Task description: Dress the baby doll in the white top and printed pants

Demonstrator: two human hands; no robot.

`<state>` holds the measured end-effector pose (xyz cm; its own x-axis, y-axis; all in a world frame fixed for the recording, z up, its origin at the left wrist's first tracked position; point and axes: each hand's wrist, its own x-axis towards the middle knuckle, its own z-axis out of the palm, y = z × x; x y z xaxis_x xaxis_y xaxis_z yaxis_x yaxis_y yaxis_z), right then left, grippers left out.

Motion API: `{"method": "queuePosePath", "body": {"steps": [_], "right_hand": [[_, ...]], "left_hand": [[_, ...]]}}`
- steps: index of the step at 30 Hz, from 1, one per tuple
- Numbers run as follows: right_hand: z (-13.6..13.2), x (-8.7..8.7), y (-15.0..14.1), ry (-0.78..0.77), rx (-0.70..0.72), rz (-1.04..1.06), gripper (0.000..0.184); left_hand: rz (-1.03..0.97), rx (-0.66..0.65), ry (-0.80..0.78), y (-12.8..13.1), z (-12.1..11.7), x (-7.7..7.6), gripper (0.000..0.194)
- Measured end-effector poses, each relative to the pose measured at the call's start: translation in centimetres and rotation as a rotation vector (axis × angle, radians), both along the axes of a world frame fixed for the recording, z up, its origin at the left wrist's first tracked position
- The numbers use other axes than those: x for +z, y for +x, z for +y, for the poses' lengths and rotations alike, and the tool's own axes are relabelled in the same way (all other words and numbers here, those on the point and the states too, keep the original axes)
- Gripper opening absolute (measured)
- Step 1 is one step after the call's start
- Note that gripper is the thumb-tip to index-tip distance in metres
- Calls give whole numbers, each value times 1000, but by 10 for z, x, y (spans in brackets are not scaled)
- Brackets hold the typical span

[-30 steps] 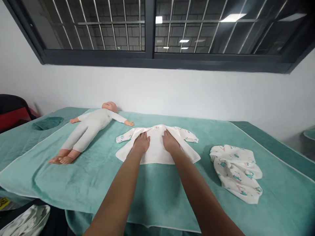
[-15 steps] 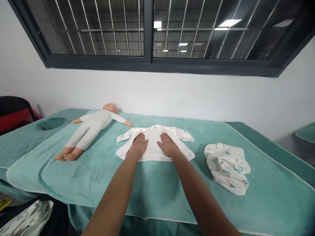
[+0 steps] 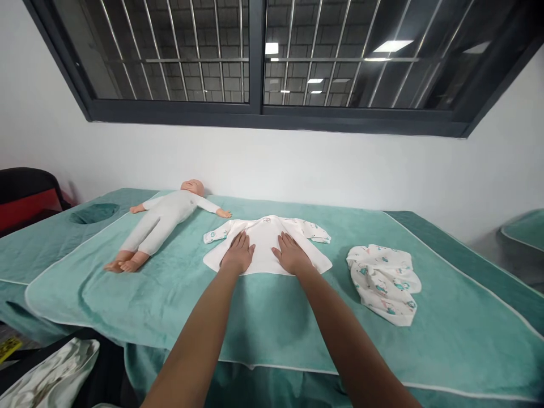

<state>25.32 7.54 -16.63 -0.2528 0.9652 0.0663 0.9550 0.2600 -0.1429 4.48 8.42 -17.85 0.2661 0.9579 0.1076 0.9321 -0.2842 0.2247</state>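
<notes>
Looks like a baby-care practice room tbh; baby doll [image 3: 172,208] and tiny shirt [image 3: 263,246] laid out on a massage-style bed [image 3: 38,246] with a face hole [image 3: 94,213]; barred window [image 3: 255,56] behind.

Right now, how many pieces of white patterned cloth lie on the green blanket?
2: a shirt spread under the left hand and right hand, and a bunched cloth to their right. Its folds could hide another.

White wall [image 3: 272,164]. Dark-framed, wide window [image 3: 256,56] above; metal bars [image 3: 198,60] and grey block wall [image 3: 232,79] beyond, bright light panels [image 3: 394,46] showing as reflections. Green-covered bed [image 3: 170,309] along white wall, round hollow [image 3: 94,213] toward left end. Black-and-red chair-like object [image 3: 28,207], far left edge.
</notes>
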Motion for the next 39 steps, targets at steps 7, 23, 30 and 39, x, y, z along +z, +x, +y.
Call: {"method": "queuePosePath", "body": {"steps": [7,23,30,39], "right_hand": [[-11,1,1,-23,1,-25,68],[13,3,-22,-56,51,-39,75],[66,-2,-69,9,117,-33,70],[96,-3,-92,134,367,24,37]], "left_hand": [[-15,25,-49,0,-12,4,60],[-212,299,267,-102,-7,34,48],[-15,183,336,-148,35,17,40],[81,275,454,-165,74,9,56]]}}
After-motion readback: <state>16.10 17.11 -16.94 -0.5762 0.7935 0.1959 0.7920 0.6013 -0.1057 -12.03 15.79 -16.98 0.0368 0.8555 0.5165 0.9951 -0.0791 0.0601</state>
